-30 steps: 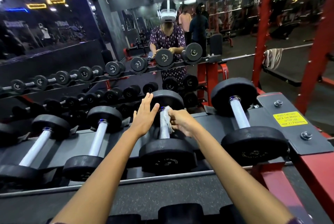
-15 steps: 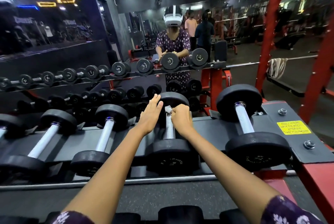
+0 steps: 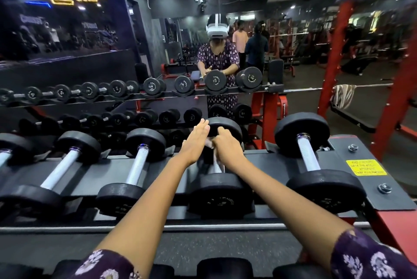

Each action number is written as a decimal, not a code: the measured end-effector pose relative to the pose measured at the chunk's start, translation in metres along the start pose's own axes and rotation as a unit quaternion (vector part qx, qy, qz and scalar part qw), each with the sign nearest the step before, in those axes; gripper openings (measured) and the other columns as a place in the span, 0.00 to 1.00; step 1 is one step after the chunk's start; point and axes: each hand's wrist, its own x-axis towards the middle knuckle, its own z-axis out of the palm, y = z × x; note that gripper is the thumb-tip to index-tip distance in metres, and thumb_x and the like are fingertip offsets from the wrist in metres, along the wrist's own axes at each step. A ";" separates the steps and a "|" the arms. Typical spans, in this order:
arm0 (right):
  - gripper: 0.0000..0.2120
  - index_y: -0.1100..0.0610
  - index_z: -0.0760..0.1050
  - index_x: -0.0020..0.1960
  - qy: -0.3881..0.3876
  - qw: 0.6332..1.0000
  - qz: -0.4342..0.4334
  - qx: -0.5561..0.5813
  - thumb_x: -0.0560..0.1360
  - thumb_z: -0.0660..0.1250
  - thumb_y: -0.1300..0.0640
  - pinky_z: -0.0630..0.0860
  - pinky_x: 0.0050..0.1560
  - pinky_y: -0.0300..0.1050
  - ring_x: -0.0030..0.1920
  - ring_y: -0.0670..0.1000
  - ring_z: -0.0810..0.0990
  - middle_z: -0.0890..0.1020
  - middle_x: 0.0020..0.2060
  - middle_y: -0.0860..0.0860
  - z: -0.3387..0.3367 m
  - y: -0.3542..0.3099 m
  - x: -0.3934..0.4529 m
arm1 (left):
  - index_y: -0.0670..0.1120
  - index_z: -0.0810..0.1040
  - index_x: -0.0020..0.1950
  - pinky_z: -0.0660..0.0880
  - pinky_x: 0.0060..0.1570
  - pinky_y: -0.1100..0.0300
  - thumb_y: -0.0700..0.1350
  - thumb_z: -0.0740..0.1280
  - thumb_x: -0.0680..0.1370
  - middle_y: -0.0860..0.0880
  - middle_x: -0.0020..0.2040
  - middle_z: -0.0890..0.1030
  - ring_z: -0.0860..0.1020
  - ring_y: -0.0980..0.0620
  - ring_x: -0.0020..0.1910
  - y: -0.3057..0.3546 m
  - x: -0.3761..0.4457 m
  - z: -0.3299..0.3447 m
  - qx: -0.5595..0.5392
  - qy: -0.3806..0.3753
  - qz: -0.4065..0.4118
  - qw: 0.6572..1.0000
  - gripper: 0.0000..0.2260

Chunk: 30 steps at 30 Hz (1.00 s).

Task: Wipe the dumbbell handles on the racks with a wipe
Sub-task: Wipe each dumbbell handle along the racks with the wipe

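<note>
While both arms reach over the rack, hands: at 1 dumbbell
Right hand: curled tight around the white wipe, up at the handle's far end
Left hand: fingers straight, flat beside the far weight
Neighbour dumbbell: right, apart

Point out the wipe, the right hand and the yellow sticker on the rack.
wipe (image 3: 209, 143): head view, white bit showing between the hands.
right hand (image 3: 226, 146): head view, back of the hand, gripping the wipe.
yellow sticker (image 3: 366, 167): head view, middle of the label.
</note>
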 end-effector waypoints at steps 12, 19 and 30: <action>0.06 0.60 0.79 0.48 -0.222 0.956 -0.171 0.081 0.75 0.63 0.63 0.66 0.51 0.37 0.55 0.55 0.73 0.75 0.53 0.57 -0.028 0.022 -0.014 | 0.58 0.50 0.79 0.35 0.72 0.42 0.58 0.41 0.84 0.60 0.79 0.47 0.44 0.58 0.78 0.002 -0.001 -0.008 0.052 -0.027 -0.006 0.998 0.23; 0.07 0.64 0.83 0.47 -0.194 0.963 -0.182 0.053 0.73 0.67 0.63 0.61 0.41 0.36 0.44 0.53 0.74 0.77 0.41 0.58 -0.031 0.013 -0.005 | 0.58 0.51 0.79 0.36 0.72 0.42 0.58 0.41 0.84 0.60 0.79 0.47 0.44 0.58 0.78 0.005 -0.006 -0.009 0.040 -0.023 -0.011 0.999 0.23; 0.07 0.65 0.83 0.46 -0.071 0.978 -0.008 0.195 0.68 0.71 0.67 0.69 0.42 0.29 0.43 0.48 0.82 0.84 0.44 0.59 -0.023 0.033 -0.023 | 0.55 0.48 0.79 0.40 0.75 0.40 0.59 0.42 0.83 0.58 0.79 0.46 0.43 0.56 0.78 0.004 -0.005 -0.007 0.012 -0.016 0.004 1.000 0.24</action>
